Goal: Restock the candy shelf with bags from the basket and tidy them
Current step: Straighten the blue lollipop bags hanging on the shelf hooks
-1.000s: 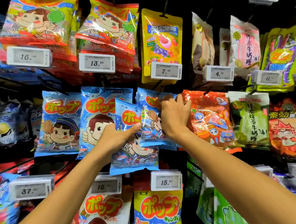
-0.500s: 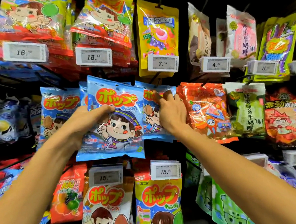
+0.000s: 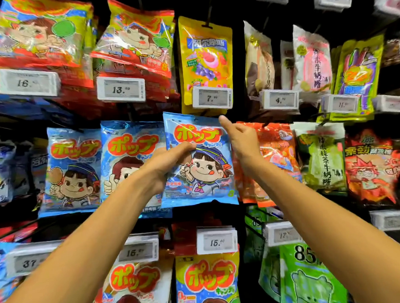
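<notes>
Shifted right to mid-frame, the blue bag [image 3: 201, 156] now covers the third blue stack, pinched at its left edge by the left grip [image 3: 169, 162], while the right grip [image 3: 240, 137], off the stack, holds nothing, forefinger at the bag's top corner, so hooking it probably comes next.

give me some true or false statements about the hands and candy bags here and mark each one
1. The left hand grips a blue bag at its left side. True.
2. The tag in front of the yellow bag reads 13.99. False: it starts with 7; the 13.99 tag is further left.
3. The right hand rests on a green bag. False: it is up by the blue bag's top right corner, in front of the orange bags.
4. Two other blue bags hang left of the held one. True.
</notes>
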Motion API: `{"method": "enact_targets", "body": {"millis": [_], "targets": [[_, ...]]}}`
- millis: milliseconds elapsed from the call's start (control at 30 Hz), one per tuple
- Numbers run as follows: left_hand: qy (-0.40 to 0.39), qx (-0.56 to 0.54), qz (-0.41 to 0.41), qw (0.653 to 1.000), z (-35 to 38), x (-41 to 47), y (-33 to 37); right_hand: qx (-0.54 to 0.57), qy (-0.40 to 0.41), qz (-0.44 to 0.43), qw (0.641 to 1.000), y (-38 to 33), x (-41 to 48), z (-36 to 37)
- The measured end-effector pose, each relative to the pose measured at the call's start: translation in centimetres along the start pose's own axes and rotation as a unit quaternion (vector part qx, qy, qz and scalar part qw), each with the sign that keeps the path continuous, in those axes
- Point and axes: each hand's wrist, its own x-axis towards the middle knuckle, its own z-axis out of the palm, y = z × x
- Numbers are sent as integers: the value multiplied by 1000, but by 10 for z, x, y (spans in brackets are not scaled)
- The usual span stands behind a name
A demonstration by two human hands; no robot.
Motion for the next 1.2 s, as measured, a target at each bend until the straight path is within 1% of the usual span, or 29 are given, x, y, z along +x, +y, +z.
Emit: {"method": "enact_targets", "body": {"millis": [100,200,267,333,433,533,600,667,767,867,1033,1100,1133,1200], "targets": [[-27,-7,-15,1000,8,11,6,23,-14,36,999,-8,8,-2],[-25,-2,-18,1000,15,19,7,64,-21,76,995,-14,17,3],[-16,-11,-20,1000,20,24,5,100,-6,118,988,-18,23,7],[-9,-38,6,999,22,28,6,118,20,152,981,-21,28,10],[19,-59,74,995,21,32,9,151,26,182,971,-22,33,14],[59,-57,100,992,20,37,14,154,32,177,971,-20,36,16],[69,-69,112,989,22,41,19,145,36,163,975,-19,35,16],[69,-64,106,990,24,44,23,144,35,153,977,-17,35,15],[82,-52,90,991,26,47,22,150,24,164,975,-15,31,13],[87,-64,85,990,27,46,17,160,17,159,974,-16,26,13],[100,-53,88,990,27,42,21,173,40,165,970,-20,22,18],[132,-22,126,983,26,42,21,172,51,173,968,-21,23,20],[159,11,157,975,26,42,20,171,58,176,968,-20,23,22],[218,90,236,943,29,38,18,173,61,171,968,-19,24,23]]}}
